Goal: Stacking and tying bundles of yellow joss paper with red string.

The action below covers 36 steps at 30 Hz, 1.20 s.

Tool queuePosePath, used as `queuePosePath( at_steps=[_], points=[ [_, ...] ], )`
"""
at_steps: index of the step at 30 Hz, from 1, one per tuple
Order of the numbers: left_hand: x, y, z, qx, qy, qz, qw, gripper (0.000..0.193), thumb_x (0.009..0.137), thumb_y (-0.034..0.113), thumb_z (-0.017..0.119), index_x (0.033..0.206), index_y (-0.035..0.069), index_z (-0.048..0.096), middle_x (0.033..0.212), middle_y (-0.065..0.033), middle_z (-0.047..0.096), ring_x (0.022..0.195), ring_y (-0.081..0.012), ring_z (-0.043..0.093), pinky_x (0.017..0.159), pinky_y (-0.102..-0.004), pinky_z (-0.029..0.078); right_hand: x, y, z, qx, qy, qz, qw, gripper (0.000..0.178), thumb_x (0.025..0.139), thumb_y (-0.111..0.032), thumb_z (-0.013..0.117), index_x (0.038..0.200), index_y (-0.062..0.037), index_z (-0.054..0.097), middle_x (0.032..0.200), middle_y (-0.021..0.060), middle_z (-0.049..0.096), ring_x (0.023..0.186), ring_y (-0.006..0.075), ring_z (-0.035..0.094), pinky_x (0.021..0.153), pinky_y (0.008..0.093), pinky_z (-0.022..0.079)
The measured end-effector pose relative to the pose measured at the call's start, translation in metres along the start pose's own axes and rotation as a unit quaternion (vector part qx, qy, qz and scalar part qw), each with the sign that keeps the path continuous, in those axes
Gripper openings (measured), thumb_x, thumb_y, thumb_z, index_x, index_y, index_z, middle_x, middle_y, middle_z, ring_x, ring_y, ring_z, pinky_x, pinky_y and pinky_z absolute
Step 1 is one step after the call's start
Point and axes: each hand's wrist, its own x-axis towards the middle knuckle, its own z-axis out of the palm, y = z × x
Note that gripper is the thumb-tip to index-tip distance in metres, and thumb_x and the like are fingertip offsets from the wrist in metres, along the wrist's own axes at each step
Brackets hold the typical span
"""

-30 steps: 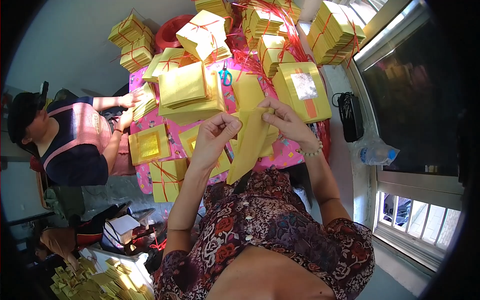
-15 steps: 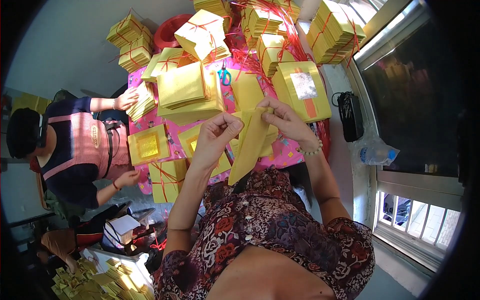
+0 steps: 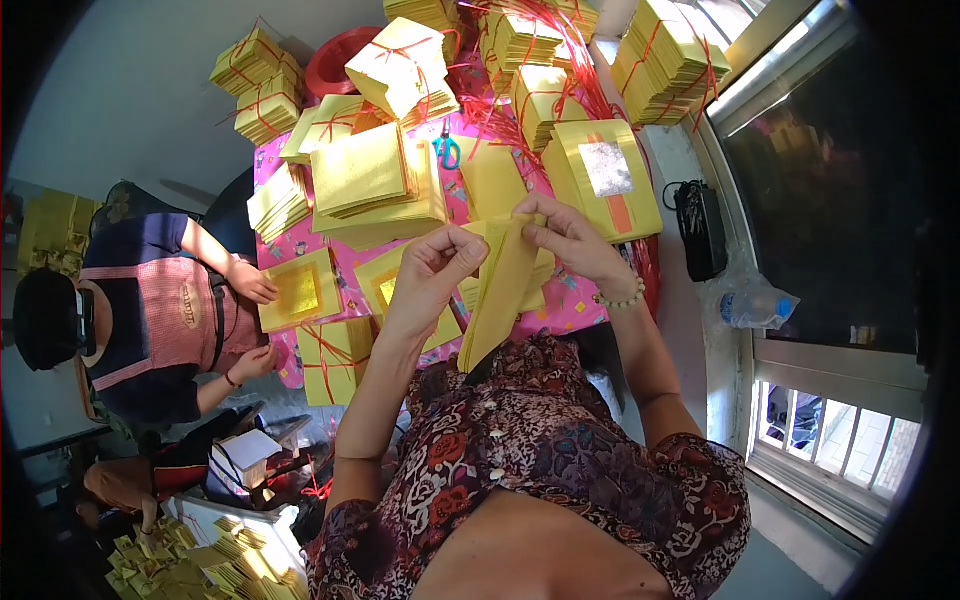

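Observation:
Between my hands hangs a folded sheet of yellow paper (image 3: 500,300), upright above the near edge of the table. My left hand (image 3: 447,265) pinches its left side near the top. The fingers of my right hand (image 3: 570,238), a beaded bracelet at the wrist, grip the top right corner. Behind the paper lie more yellow sheets (image 3: 535,290), partly hidden by it. A yellow sheet with a gold square (image 3: 385,290) lies left of my left hand, and a tall stack of yellow paper (image 3: 375,190) stands farther back.
Red-tied yellow bundles (image 3: 400,65) crowd the back of the pink table (image 3: 285,365). Blue-handled scissors (image 3: 447,150) lie mid-table, near red ties (image 3: 580,70). A co-worker (image 3: 160,310) sits at the left, one hand on a gold-square sheet (image 3: 297,290). A bagged bottle (image 3: 755,307) is at the right.
The co-worker's far hand has left the small paper stack at the table's left edge and come nearer, onto the gold-square sheet. My hands and the folded paper have barely moved.

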Motion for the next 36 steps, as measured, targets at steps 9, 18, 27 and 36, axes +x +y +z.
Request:
queuePosePath(
  at_steps=[9, 18, 27, 36],
  points=[
    [-0.001, -0.001, -0.001, 0.018, -0.005, 0.003, 1.000, 0.011, 0.088, 0.014, 0.064, 0.086, 0.003, 0.064, 0.075, 0.0030, 0.060, 0.071, -0.0036, 0.052, 0.066, -0.0205, 0.043, -0.001, 0.000, 0.001, 0.000, 0.002, -0.004, 1.000, 0.012, 0.092, -0.008, 0.050, 0.103, -0.0046, 0.054, 0.089, -0.0022, 0.053, 0.086, 0.0044, 0.049, 0.076, 0.0228, 0.041],
    [0.009, -0.004, -0.008, -0.062, 0.028, -0.041, 0.997, 0.025, 0.093, 0.026, 0.056, 0.104, 0.004, 0.062, 0.084, 0.0001, 0.063, 0.077, -0.0069, 0.059, 0.071, -0.0216, 0.047, 0.001, 0.015, -0.008, 0.022, 0.033, -0.009, 0.999, 0.012, 0.093, -0.010, 0.051, 0.102, -0.0037, 0.053, 0.092, -0.0025, 0.055, 0.086, 0.0038, 0.052, 0.076, 0.0220, 0.043],
    [0.034, -0.045, -0.077, -0.063, 0.052, -0.121, 0.989, 0.047, 0.085, 0.020, 0.065, 0.126, 0.006, 0.045, 0.111, -0.0047, 0.060, 0.093, -0.0158, 0.060, 0.078, -0.0305, 0.050, 0.000, 0.054, -0.018, 0.141, 0.254, 0.119, 0.949, 0.014, 0.094, -0.013, 0.051, 0.107, -0.0059, 0.053, 0.100, 0.0007, 0.060, 0.086, 0.0078, 0.059, 0.071, 0.0230, 0.052],
    [0.038, -0.126, -0.094, 0.207, 0.139, -0.081, 0.965, 0.059, 0.079, 0.003, 0.068, 0.129, 0.004, 0.037, 0.107, -0.0125, 0.061, 0.091, -0.0153, 0.061, 0.075, -0.0273, 0.050, -0.013, 0.102, -0.003, -0.393, 0.274, 0.108, 0.871, 0.030, 0.083, -0.025, 0.059, 0.100, -0.0004, 0.052, 0.095, 0.0215, 0.060, 0.081, 0.0398, 0.060, 0.070, 0.0477, 0.047]
  ],
)
